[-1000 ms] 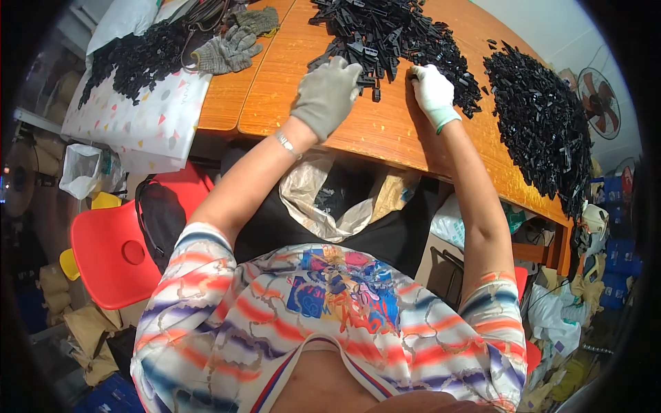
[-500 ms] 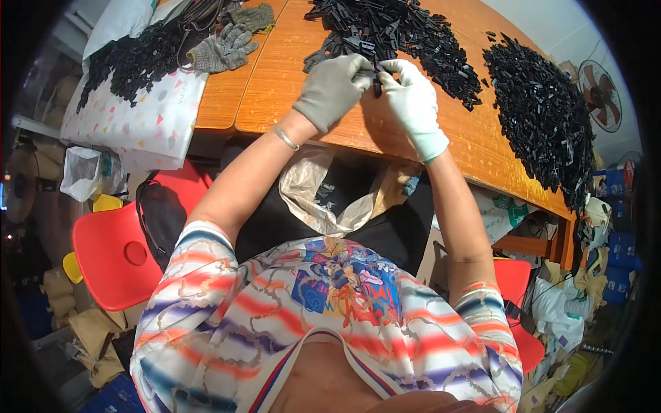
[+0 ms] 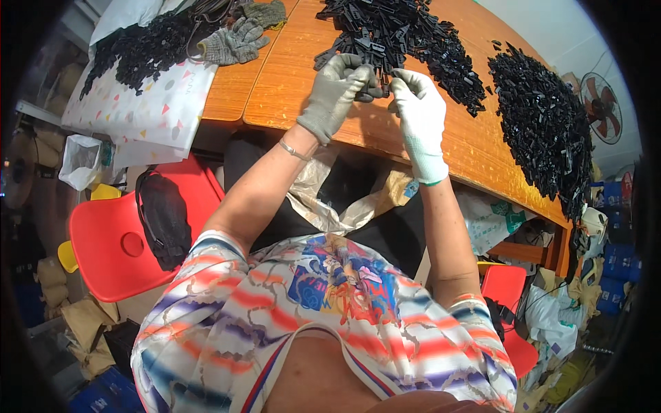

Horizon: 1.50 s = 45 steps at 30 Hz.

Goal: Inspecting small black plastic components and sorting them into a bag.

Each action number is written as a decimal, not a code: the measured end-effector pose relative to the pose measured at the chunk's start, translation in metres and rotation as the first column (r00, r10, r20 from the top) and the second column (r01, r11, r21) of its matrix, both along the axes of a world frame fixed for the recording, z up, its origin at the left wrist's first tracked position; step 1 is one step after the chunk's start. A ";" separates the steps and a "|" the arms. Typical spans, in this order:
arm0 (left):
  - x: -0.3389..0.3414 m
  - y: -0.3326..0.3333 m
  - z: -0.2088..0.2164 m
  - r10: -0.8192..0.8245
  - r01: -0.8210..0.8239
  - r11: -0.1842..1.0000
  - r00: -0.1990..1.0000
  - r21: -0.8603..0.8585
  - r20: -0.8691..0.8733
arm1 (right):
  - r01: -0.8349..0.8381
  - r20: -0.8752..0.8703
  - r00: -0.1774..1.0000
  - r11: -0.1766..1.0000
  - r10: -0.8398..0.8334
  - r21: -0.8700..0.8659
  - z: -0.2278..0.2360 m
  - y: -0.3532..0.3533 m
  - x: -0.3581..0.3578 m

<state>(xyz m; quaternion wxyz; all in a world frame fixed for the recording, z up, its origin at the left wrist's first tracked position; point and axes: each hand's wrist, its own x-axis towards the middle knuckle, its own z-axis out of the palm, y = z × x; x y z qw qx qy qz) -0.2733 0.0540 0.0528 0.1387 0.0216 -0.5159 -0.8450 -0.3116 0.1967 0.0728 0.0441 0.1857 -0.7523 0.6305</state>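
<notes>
My left hand (image 3: pixel 334 96), in a grey glove with darkened fingertips, is closed with its fingers curled at the near edge of a pile of black plastic pieces (image 3: pixel 372 34). A small black plastic piece (image 3: pixel 384 81) shows between the two hands, by the left fingertips. My right hand (image 3: pixel 420 113), in a white glove, has thumb and fingers pinched together just right of it. Whatever lies in that pinch is too small to make out. Both hands are over the near part of the wooden table (image 3: pixel 275 89).
A second black pile (image 3: pixel 544 124) covers the table's right side. Knitted gloves (image 3: pixel 234 43) and small black parts (image 3: pixel 144 58) lie at left, partly on a patterned sheet (image 3: pixel 155 107). An open bag (image 3: pixel 323 206) is at my lap. Red chairs (image 3: pixel 103 255) and a fan (image 3: pixel 600 107) stand around.
My hands have moved slightly apart; the left has turned, its fingers now curled into view. The dark piece held upright between both hands no longer shows that way. The view has shifted slightly.
</notes>
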 end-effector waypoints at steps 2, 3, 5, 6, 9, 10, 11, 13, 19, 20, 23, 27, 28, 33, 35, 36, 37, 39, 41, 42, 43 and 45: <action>0.003 0.000 -0.006 -0.028 0.032 0.998 0.997 0.059 -0.077 | -0.022 0.046 0.999 1.000 0.023 -0.007 0.007 -0.005 0.006; 0.003 0.000 -0.007 -0.029 0.034 0.998 0.997 0.059 -0.078 | -0.043 0.075 0.996 0.998 0.046 -0.034 0.009 -0.007 0.007; 0.002 0.001 -0.008 -0.110 0.112 0.991 0.994 0.079 -0.021 | -0.072 0.052 0.996 0.996 0.075 -0.043 0.008 -0.009 0.005; 0.003 0.006 -0.008 -0.079 0.079 0.993 0.997 0.089 -0.003 | -0.071 0.051 0.996 0.997 0.073 -0.044 0.006 -0.009 0.004; 0.006 0.010 -0.004 -0.048 0.047 0.999 0.997 0.026 0.057 | -0.073 0.015 0.997 0.993 0.075 -0.089 0.006 -0.012 0.004; 0.008 0.011 -0.002 -0.049 0.047 0.999 0.997 0.026 0.057 | -0.073 0.067 0.994 0.989 0.082 -0.128 0.010 -0.013 0.006; 0.011 0.012 0.001 -0.045 0.044 0.999 0.996 0.009 0.081 | -0.071 0.119 0.989 0.983 0.092 -0.166 0.012 -0.013 0.008; 0.012 0.015 0.004 -0.043 0.044 0.999 0.994 -0.006 0.102 | -0.067 0.109 0.990 0.984 0.086 -0.165 0.010 -0.014 0.007; 0.013 0.016 0.002 -0.023 0.029 0.995 0.998 -0.096 0.063 | -0.066 0.100 0.991 0.983 0.084 -0.171 0.009 -0.013 0.010; 0.011 0.017 -0.001 -0.013 0.017 0.997 0.998 -0.081 0.054 | -0.072 0.102 0.990 0.979 0.092 -0.188 0.009 -0.012 0.010; 0.009 0.019 -0.003 -0.011 0.014 0.997 0.999 -0.075 0.033 | -0.059 0.097 0.992 0.981 0.078 -0.185 0.007 -0.012 0.009; 0.008 0.021 -0.005 0.023 -0.024 0.994 1.000 -0.103 -0.011 | -0.074 0.094 0.992 0.985 0.089 -0.155 0.010 -0.012 0.010; 0.008 0.021 -0.005 0.021 -0.022 0.994 1.000 -0.103 -0.012 | -0.073 0.061 0.995 0.991 0.080 -0.109 0.008 -0.011 0.009; 0.011 0.022 -0.010 0.030 -0.031 0.996 0.999 -0.078 -0.011 | -0.055 -0.045 0.997 0.995 0.058 0.081 0.004 -0.009 0.005; 0.013 0.020 -0.015 0.062 -0.064 0.992 0.998 -0.113 -0.019 | 0.081 -0.243 0.969 0.896 0.031 0.436 0.013 -0.009 0.010; 0.012 0.022 -0.015 0.078 -0.082 0.986 0.996 -0.143 -0.032 | 0.086 -0.244 0.969 0.895 0.026 0.437 0.013 -0.007 0.009; 0.011 0.024 -0.015 0.074 -0.078 0.987 0.997 -0.141 -0.032 | 0.141 -0.382 0.923 0.879 0.050 0.455 0.011 -0.006 0.008; 0.010 0.026 -0.014 0.128 -0.136 0.962 0.991 -0.237 -0.050 | 0.197 -0.509 0.857 0.863 0.079 0.465 0.009 -0.004 0.005; 0.010 0.028 -0.014 0.176 -0.187 0.939 0.982 -0.288 -0.062 | 0.300 -0.649 0.754 0.826 0.102 0.478 0.008 -0.003 0.004; 0.010 0.028 -0.013 0.224 -0.237 0.910 0.971 -0.339 -0.079 | 0.300 -0.649 0.754 0.826 0.101 0.477 0.007 -0.003 0.003; 0.011 0.029 -0.014 0.224 -0.237 0.910 0.972 -0.340 -0.079 | 0.288 -0.660 0.744 0.843 0.101 0.454 0.006 -0.003 0.004; 0.014 0.030 -0.015 0.258 -0.271 0.907 0.963 -0.322 -0.081 | 0.274 -0.670 0.735 0.860 0.101 0.431 0.005 -0.004 0.004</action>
